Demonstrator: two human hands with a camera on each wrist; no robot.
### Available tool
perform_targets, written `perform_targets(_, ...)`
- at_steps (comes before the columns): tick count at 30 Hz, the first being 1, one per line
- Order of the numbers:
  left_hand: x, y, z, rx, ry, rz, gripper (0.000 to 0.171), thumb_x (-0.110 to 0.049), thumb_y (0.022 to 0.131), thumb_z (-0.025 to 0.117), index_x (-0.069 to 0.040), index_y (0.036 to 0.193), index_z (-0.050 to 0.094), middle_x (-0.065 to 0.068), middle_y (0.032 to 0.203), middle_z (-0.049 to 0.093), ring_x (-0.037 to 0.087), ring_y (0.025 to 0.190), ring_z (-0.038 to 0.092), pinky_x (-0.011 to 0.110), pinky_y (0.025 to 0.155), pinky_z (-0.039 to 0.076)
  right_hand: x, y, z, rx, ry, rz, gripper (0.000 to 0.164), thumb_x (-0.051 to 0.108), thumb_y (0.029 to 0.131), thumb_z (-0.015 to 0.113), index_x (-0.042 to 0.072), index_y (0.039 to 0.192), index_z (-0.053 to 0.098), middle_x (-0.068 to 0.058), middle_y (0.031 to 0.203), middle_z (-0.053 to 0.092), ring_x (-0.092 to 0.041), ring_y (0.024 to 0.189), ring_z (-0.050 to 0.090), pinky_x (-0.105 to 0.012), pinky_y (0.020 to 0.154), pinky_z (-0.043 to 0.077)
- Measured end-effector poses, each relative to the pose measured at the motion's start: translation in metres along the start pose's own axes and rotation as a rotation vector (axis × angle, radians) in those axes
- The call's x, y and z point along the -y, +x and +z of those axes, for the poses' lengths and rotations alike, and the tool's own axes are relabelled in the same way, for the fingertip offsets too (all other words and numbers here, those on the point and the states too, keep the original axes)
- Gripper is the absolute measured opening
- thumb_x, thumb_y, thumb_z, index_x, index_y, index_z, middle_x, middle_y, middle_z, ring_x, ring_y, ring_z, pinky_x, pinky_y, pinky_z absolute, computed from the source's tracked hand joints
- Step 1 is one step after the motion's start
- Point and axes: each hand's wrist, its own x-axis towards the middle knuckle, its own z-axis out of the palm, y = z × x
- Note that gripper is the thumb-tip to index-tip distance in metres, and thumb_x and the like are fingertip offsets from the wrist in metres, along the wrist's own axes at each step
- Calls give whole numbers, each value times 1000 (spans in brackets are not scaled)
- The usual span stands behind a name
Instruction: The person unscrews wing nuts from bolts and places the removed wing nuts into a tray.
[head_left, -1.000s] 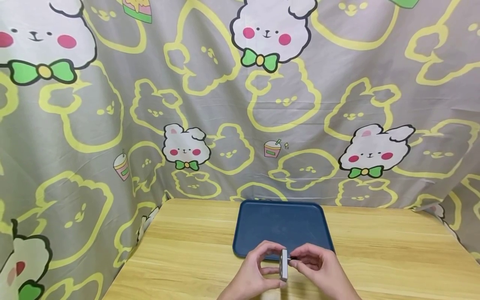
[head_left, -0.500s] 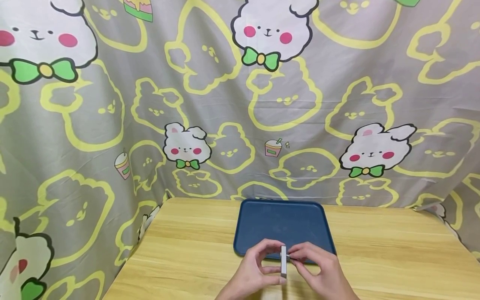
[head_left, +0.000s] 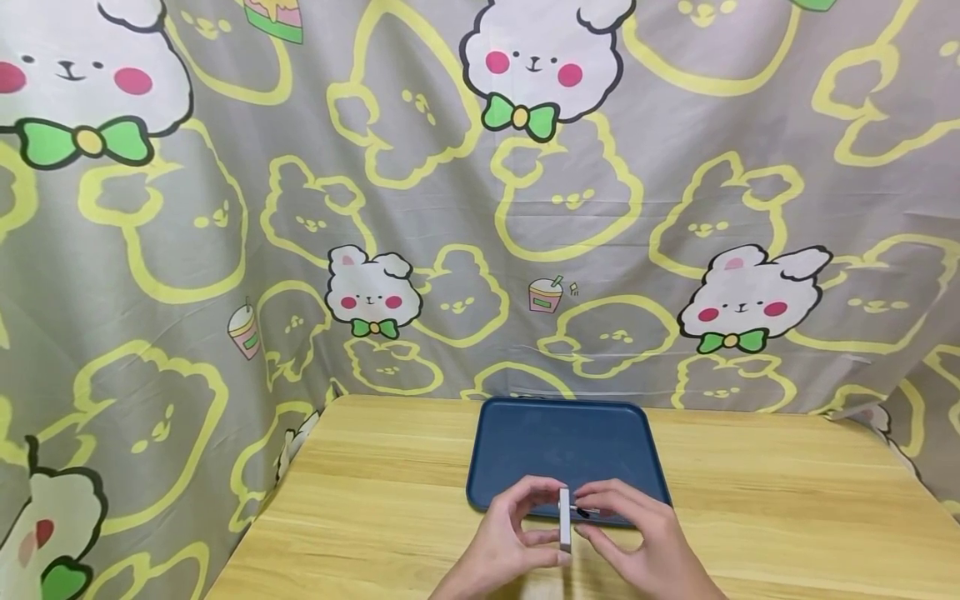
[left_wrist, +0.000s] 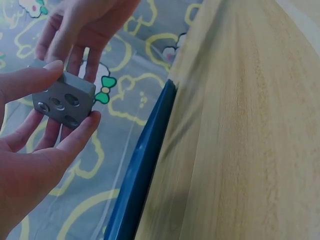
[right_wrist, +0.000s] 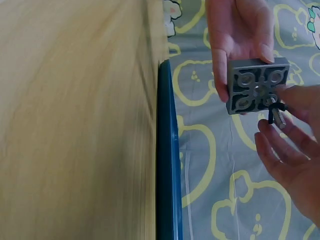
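Note:
My left hand [head_left: 513, 533] grips a small grey square metal plate [head_left: 565, 521] by its edges, thumb on one side and fingers on the opposite one. It stands on edge in the head view. The right wrist view shows its ribbed face with round holes; the left wrist view shows its flatter face [left_wrist: 60, 102], also with holes. A threaded bolt [right_wrist: 279, 121] juts from one corner hole, bearing a black wing nut [right_wrist: 276, 106]. Around the nut, the thumb and fingers of my right hand [head_left: 648, 533] are spread, fingertips close to it.
Behind the hands a dark blue tray [head_left: 562, 450] lies on the wooden table [head_left: 375, 475], its near edge partly hidden by them. A grey curtain [head_left: 442, 208] with cartoon rabbits hangs along the back and sides.
My right fingers pinched at the bolt half a second ago and are now parted, so the bolt and wing nut show between them. The left hand keeps its grip; the plate has risen slightly.

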Motion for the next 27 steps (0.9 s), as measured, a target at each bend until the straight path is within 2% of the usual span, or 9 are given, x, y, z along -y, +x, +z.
perform_targets(3,-1,0,0,-2,19,14,64,12,79,81,-2,136,56,18,134,55,25,127,55,41,96,58,5,1,-2,10,101,274,28,7,89,81,17,113,73,-2,107,73,-16,92,73,-28,72,64)
perform_targets(6,-1,-1,1,-2,41,28,63,11,79,81,-4,135,57,17,134,54,24,127,55,38,96,58,6,3,-4,24,251,565,21,17,95,75,9,115,73,-8,106,73,-18,90,75,-33,74,65)
perform_targets(9,-1,-1,1,3,66,43,63,12,78,81,-2,135,57,15,134,53,23,127,54,37,97,57,2,5,-8,70,396,722,30,19,99,70,-4,119,69,-17,109,72,-24,90,76,-38,75,65)
perform_targets(12,-1,0,2,11,84,60,62,12,78,81,-1,134,57,13,133,52,24,127,54,38,98,57,-3,4,-11,132,538,790,38,18,102,66,-13,124,63,-23,110,72,-29,91,76,-42,76,65)
perform_targets(16,1,0,2,35,92,98,59,10,80,81,-1,133,58,12,132,52,27,127,54,39,99,57,-8,3,-12,174,652,854,39,19,102,67,-13,124,64,-21,106,75,-31,91,76,-43,78,64)
perform_targets(21,4,0,1,53,101,126,58,8,81,81,0,133,58,11,133,53,29,128,54,39,98,57,-10,2,-12,178,701,886,34,18,101,68,-9,121,67,-19,104,75,-29,92,76,-41,79,64)
perform_targets(27,4,0,2,52,98,99,59,9,80,82,-7,133,60,8,132,54,31,128,54,39,98,57,-9,1,-13,180,716,880,30,15,99,70,-9,119,68,-17,105,76,-27,92,76,-40,79,64)
